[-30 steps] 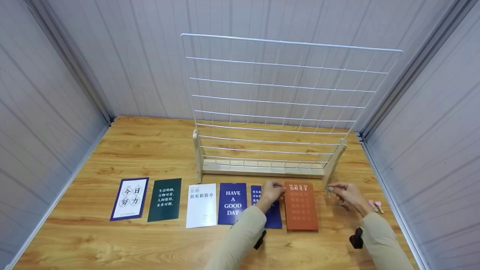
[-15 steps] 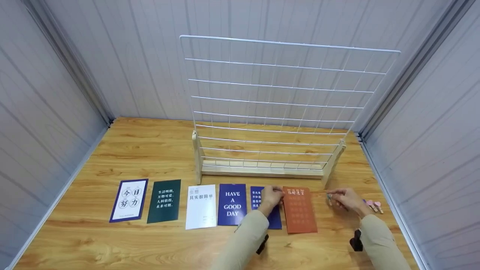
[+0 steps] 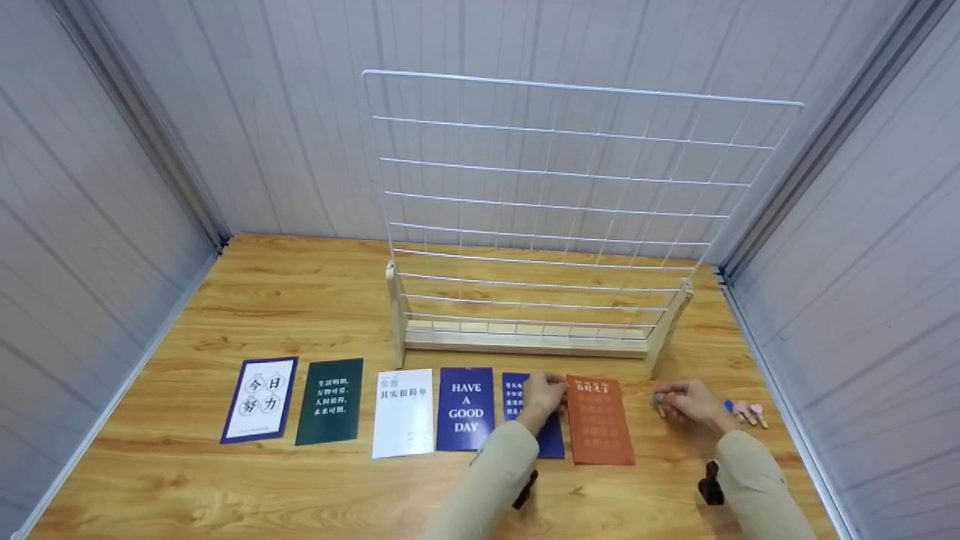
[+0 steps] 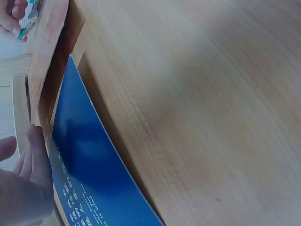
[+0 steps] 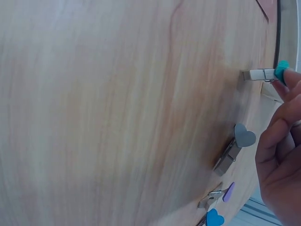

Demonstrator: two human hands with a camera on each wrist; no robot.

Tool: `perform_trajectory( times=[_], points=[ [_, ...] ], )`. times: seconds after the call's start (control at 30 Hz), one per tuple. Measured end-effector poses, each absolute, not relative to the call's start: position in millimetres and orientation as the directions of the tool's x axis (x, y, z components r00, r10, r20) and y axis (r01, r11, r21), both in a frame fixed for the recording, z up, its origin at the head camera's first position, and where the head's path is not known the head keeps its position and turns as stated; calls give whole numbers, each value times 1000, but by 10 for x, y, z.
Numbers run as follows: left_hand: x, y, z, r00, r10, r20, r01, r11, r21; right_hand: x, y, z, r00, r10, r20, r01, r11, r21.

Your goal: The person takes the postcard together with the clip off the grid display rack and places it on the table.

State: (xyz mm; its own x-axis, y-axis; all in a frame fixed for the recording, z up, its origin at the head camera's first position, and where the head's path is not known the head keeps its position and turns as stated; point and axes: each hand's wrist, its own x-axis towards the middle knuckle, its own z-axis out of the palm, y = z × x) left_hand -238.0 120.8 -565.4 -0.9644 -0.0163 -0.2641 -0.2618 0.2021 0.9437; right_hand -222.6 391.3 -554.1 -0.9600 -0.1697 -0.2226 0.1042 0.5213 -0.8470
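Note:
My left hand (image 3: 543, 393) reaches over a dark blue card (image 3: 553, 436), its fingertips right at the upper left edge of an orange card (image 3: 600, 424). The left wrist view shows that hand (image 4: 28, 183) with fingers extended and the thumb apart, beside the blue card (image 4: 89, 146). Between thumb and fingers, my right hand (image 3: 694, 401) pinches a small wooden clothespin (image 5: 261, 74) by its teal end, its other end pointing toward the table. Near that hand lie more clothespins, among them one with a grey heart (image 5: 244, 135) and one with a blue heart (image 5: 215, 218).
Behind the cards stands a white wire grid (image 3: 555, 202) in a wooden base (image 3: 525, 343). A HAVE A GOOD DAY card (image 3: 465, 431), a white card (image 3: 403, 427), a green card (image 3: 330, 424) and a purple-edged card (image 3: 259, 427) lie leftward. Pink heart clothespins (image 3: 756, 411) lie at right.
The orange card has shifted slightly toward me and tilted a little, the left hand staying at its edge. My right hand has lowered slightly with the clothespin; a blue heart clothespin now shows beside it.

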Motion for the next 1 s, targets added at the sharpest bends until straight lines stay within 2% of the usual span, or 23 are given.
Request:
perform_trajectory(
  times=[0.27, 0.4, 0.5, 0.67, 0.83, 1.0],
  points=[
    [-2380, 1198, -5644, -963, 8, -270, -264, 192, 945, -2225, 3931, -5566, -956, -163, -244, 126, 524, -842],
    [-2394, 1143, -5593, -969, 57, -240, -227, 178, 957, -2229, 3934, -5570, -954, -157, -254, 139, 520, -843],
    [-2421, 1048, -5505, -981, 101, -165, -136, 244, 960, -2233, 3939, -5554, -962, -144, -232, 119, 544, -831],
    [-2473, 783, -5284, -981, 196, 10, 84, 376, 923, -2215, 3979, -5476, -973, -133, -189, 82, 564, -821],
    [-2508, 422, -5035, -953, 288, 94, 210, 406, 889, -2182, 4053, -5358, -980, -124, -157, 61, 565, -823],
    [-2542, -5, -4871, -920, 340, 197, 336, 423, 841, -2144, 4098, -5231, -989, -109, -96, 5, 635, -773]
  ],
)
